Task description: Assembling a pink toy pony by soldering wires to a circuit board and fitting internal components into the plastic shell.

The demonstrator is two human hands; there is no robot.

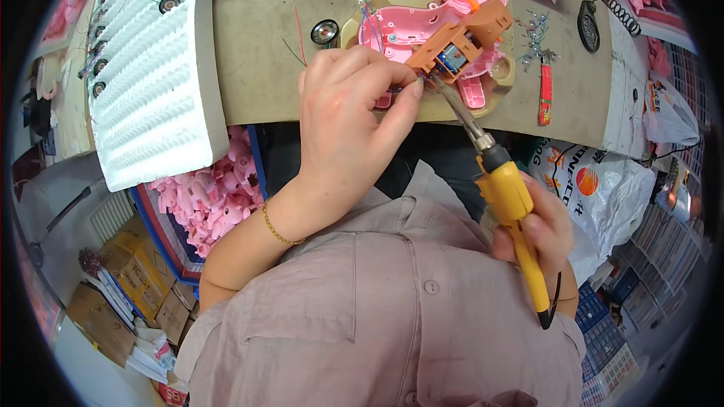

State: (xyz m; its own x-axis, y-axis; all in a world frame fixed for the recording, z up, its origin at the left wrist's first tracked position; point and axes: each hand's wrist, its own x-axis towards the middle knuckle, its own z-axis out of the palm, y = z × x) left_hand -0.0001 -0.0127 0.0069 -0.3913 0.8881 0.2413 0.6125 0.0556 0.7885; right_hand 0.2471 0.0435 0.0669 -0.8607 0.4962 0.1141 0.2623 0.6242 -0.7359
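Observation:
In my right hand point(539, 222) is a yellow soldering iron point(507, 194), gripped by its handle. Its metal tip reaches up to an orange plastic gear housing point(471, 39) with a small motor in it. My left hand point(354, 109) is closed in a pinch at the housing's lower left edge, beside the iron's tip, on what looks like a thin wire; the fingers mostly hide it. Under the housing lies an open pink plastic toy shell point(407, 21) with thin wires in it, resting on a tan holder point(499, 98). A small round speaker point(325, 32) lies left of the shell.
A white foam block point(162, 68) with several small speakers stands at the left. A blue bin point(151, 215) below holds pink toy parts. Right of the holder lie small wired parts point(534, 34), a red strip point(545, 94) and a black coiled cord point(620, 13). A white plastic bag point(615, 188) hangs at the right.

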